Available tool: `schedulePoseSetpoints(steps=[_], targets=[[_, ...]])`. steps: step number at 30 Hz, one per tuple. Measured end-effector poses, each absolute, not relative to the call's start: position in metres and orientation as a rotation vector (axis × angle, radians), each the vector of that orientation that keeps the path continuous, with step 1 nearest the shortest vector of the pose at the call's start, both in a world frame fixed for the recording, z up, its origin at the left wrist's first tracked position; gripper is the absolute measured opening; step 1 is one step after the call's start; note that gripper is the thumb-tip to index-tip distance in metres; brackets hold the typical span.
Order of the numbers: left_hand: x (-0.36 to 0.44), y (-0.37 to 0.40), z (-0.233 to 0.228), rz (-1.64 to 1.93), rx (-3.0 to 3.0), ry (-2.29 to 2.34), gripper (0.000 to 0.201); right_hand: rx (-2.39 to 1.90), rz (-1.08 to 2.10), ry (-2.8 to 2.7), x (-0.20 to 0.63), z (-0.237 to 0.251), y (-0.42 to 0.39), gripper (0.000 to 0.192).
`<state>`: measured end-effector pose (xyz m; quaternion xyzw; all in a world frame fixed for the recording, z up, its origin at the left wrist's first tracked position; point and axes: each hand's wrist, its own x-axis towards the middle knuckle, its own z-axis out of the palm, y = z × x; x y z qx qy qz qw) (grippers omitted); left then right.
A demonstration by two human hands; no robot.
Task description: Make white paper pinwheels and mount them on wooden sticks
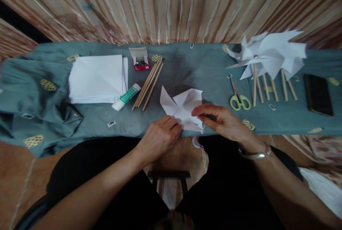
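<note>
Left hand: my left hand (160, 135) rests low in the middle of the frame, fingers curled down onto the near left corner of the paper (183, 108), pressing it to the cloth
Right hand: my right hand (223, 121) sits just right of centre, thumb and forefinger pinched on the paper's near right flap; a bangle (253, 154) rings the wrist
Paper: white, cut and part-folded into pointed flaps, lying at the centre of the frame on the near edge of the cloth, between my two hands
Cloth: grey-green cloth (187, 62) with yellow dots, spread across the middle of the frame
Left of centre: a bundle of sticks (147, 85), a glue tube (126, 96) beside them, a stack of sheets (97, 78), a small open red box (140, 60) above
Right of centre: green scissors (239, 98), then finished pinwheels (269, 55) on sticks at upper right
Far right: a dark phone (319, 94) lying flat
</note>
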<state>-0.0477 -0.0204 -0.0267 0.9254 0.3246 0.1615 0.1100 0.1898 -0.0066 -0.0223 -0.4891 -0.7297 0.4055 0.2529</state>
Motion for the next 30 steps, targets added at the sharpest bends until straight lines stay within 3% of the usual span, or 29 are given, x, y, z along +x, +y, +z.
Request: schedulePoseSetpoints(steps=[3,9,19,30], targets=[[-0.049,-0.020,-0.026,0.490,2.685,0.965,0.017,-1.284,1.181,-1.961,0.188,-0.020,-0.008,0.023],[-0.049,-0.020,-0.027,0.527,2.697,0.935,0.014,-1.224,1.261,-1.896,0.177,-0.018,-0.008,0.007],[-0.050,-0.024,-0.032,0.590,2.666,0.933,0.031,-1.383,0.820,-2.091,0.159,-0.021,-0.011,0.014],[-0.048,-0.024,-0.031,0.553,2.665,0.900,0.025,-1.396,0.501,-2.202,0.149,-0.024,-0.008,0.015]])
